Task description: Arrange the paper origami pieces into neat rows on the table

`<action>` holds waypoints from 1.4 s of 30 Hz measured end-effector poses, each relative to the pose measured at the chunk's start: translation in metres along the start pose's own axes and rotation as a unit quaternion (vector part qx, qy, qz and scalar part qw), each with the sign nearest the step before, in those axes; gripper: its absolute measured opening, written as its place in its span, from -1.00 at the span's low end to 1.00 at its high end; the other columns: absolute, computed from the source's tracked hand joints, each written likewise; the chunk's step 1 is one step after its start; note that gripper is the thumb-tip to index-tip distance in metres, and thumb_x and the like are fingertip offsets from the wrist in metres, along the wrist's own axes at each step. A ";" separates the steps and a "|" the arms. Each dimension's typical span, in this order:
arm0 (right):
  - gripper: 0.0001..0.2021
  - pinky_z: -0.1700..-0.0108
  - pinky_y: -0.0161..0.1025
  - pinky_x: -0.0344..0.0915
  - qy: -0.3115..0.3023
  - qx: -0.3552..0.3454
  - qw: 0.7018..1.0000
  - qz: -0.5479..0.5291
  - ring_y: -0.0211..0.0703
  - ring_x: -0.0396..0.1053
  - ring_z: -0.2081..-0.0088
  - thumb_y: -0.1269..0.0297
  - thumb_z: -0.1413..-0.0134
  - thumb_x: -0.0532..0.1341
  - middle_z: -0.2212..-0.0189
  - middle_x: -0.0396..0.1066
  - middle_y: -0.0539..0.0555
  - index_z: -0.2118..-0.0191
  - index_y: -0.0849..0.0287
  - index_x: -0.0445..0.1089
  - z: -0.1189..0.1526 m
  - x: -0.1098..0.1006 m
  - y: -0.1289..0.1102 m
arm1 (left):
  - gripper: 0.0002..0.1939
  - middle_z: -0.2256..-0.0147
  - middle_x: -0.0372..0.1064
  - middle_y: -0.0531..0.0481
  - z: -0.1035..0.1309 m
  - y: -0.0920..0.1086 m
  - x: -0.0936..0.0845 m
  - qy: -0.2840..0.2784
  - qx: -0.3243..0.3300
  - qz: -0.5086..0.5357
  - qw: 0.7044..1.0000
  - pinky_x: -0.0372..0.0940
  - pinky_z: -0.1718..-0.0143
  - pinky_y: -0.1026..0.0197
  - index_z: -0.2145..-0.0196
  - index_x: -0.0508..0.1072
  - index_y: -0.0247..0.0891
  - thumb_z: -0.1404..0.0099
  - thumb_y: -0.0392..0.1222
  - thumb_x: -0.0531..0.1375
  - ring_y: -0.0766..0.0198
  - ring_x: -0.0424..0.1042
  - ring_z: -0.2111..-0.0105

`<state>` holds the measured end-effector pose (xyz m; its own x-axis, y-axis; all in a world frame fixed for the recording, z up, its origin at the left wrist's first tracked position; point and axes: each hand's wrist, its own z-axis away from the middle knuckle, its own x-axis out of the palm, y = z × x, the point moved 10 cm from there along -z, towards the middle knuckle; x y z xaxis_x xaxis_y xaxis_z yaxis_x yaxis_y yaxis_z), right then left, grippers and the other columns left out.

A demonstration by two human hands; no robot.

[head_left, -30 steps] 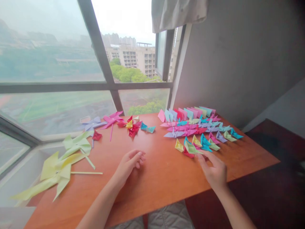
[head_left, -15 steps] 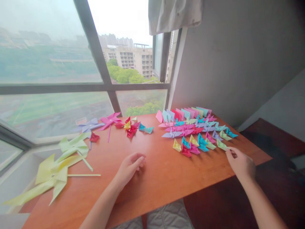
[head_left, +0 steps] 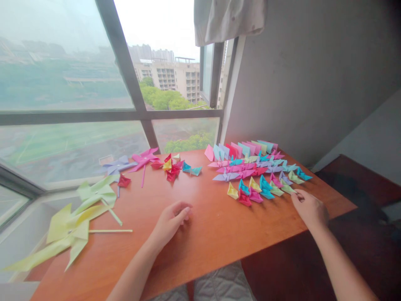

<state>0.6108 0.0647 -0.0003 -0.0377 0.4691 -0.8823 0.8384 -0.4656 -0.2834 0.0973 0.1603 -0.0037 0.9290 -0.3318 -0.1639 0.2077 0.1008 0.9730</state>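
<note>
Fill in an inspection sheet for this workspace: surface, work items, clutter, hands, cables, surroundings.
Surface: brown table, partly covered with folded paper.
Work items: green boat at the right fingertips, beside other paper boats.
Clutter: four pinwheels at the left.
Hands: right hand pinches the green boat's tip; left hand loosely curled, nothing seen in it.
Cables: nothing seen.
Surroundings: window ahead, curtain above, wall at right.

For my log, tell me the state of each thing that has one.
Right hand: pinching.
Light green boat: folded, pinched at one end.
Left hand: loosely curled, nothing visibly held.
Other boats: folded.
Yellow pinwheel: lying down, blades spread.
Pale green pinwheel: blades spread.
Purple pinwheel: blades spread.
Pink pinwheel: blades spread.
Window sash: swung open.
Curtain: hanging.
</note>
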 end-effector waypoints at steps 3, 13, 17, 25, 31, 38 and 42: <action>-0.61 0.42 -0.21 0.17 0.007 -0.006 1.000 -0.017 -0.03 0.41 0.40 0.04 -0.09 0.12 0.32 0.55 0.18 0.13 0.18 0.52 0.002 -0.003 -0.001 | -0.67 0.46 0.46 -0.02 0.000 0.000 0.000 0.001 -0.001 0.002 1.000 0.23 0.47 0.30 0.27 0.54 -0.28 -0.14 0.04 0.26 0.26 0.40 0.44; -0.65 0.30 -0.25 0.33 0.134 -0.132 0.972 -0.143 -0.13 0.46 0.41 0.08 -0.21 0.12 0.36 0.55 0.13 0.08 0.19 0.50 0.037 -0.057 -0.110 | -0.68 0.46 0.44 0.00 -0.001 -0.004 0.001 0.014 -0.006 0.010 1.000 0.22 0.51 0.34 0.26 0.53 -0.29 -0.15 0.01 0.26 0.28 0.41 0.45; -0.76 0.23 -0.29 0.39 0.054 -0.256 0.928 -0.264 -0.17 0.49 0.32 0.21 -0.25 0.12 0.25 0.55 0.11 0.11 0.15 0.48 0.078 -0.047 -0.204 | -0.64 0.39 0.47 -0.05 -0.006 -0.001 -0.005 0.028 0.005 0.027 0.999 0.23 0.54 0.34 0.24 0.51 -0.30 -0.14 0.04 0.26 0.28 0.42 0.46; -0.73 0.32 -0.30 0.38 -0.153 -0.329 0.873 -0.327 -0.21 0.44 0.42 0.30 -0.28 0.05 0.38 0.49 0.05 0.05 0.14 0.45 0.147 0.010 -0.298 | -0.67 0.35 0.51 -0.09 -0.025 0.030 -0.053 0.104 0.044 -0.071 0.991 0.31 0.44 0.27 0.22 0.50 -0.30 -0.14 -0.02 0.22 0.24 0.46 0.43; -0.74 0.27 -0.28 0.38 -0.191 -0.278 0.879 -0.337 -0.19 0.45 0.36 0.30 -0.26 0.05 0.29 0.51 0.10 0.11 0.15 0.46 0.141 0.022 -0.291 | -0.75 0.39 0.52 -0.05 -0.053 0.048 -0.090 0.179 0.072 -0.215 0.958 0.31 0.35 0.21 0.29 0.53 -0.27 -0.16 -0.06 0.19 0.18 0.48 0.39; -0.77 0.29 -0.27 0.32 -0.204 -0.285 0.876 -0.331 -0.21 0.41 0.40 0.34 -0.24 0.06 0.36 0.46 0.03 0.12 0.11 0.45 0.145 0.023 -0.294 | -0.87 0.38 0.55 -0.04 -0.060 0.053 -0.093 0.210 0.096 -0.345 0.910 0.24 0.33 0.22 0.39 0.54 -0.20 -0.19 -0.16 0.19 0.16 0.47 0.36; -0.78 0.28 -0.27 0.31 -0.207 -0.288 0.875 -0.330 -0.20 0.41 0.38 0.34 -0.25 0.06 0.36 0.45 0.03 0.12 0.11 0.44 0.146 0.024 -0.293 | -0.85 0.36 0.55 -0.04 -0.050 0.058 -0.096 0.208 0.112 -0.379 0.895 0.23 0.34 0.23 0.35 0.54 -0.21 -0.17 -0.27 0.16 0.16 0.47 0.36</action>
<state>0.2848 0.1029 0.0070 -0.7111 0.1258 -0.6918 0.6898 0.3154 -0.6517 0.0360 0.2451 0.0605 0.5910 0.1577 -0.7911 0.8029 -0.2104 0.5578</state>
